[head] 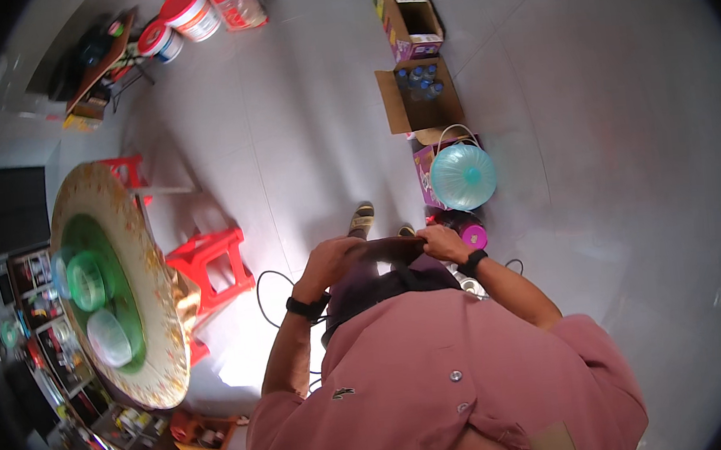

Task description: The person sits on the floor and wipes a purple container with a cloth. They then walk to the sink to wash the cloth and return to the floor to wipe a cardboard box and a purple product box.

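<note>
Between my two hands, in front of my waist, is a dark brown flat item (395,248), seen nearly edge-on; what it is I cannot tell. My left hand (332,263) grips one end of it at the picture's left, and my right hand (446,244) pinches the other end. Both wrists wear black bands. Below the item are my dark trousers and my shoes (362,217) on the grey floor. A black cable (267,274) loops beside my legs.
A round table (174,347) with a green centre holds plastic baskets, with red stools (211,265) beside it. Right of my feet stand a teal lidded container (463,177), an open carton (393,108) of bottles and more boxes. Lidded buckets (192,13) stand farther off.
</note>
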Demonstrator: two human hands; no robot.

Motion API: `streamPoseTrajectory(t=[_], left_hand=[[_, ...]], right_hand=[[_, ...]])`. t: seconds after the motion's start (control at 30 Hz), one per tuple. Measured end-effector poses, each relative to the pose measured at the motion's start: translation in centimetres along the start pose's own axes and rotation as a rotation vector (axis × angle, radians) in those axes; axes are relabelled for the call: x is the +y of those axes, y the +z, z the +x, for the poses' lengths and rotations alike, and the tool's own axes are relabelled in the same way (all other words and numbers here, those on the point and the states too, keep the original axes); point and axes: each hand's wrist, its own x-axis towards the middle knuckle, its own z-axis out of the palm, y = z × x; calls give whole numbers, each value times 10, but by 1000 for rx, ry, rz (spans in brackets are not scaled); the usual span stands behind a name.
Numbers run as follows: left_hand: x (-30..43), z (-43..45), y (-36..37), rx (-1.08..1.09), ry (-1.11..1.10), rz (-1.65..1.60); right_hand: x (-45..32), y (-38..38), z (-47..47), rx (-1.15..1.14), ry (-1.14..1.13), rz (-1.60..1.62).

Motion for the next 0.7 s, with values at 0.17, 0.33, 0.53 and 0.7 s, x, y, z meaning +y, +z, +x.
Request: streamPoseTrajectory(t=[0.17, 0.33, 0.53, 0.7], left_hand=[[48, -57, 29, 103, -85, -8], [27, -107, 72, 318, -170, -88], [0, -151, 65, 469, -395, -191], [-37, -159, 33, 575, -373, -132]], right_hand=[[-1, -13, 25, -139, -117, -228], [-12, 8, 30, -3, -231, -234], [-43, 21, 8, 176, -285, 81], [-88, 1, 27, -72, -193, 381]])
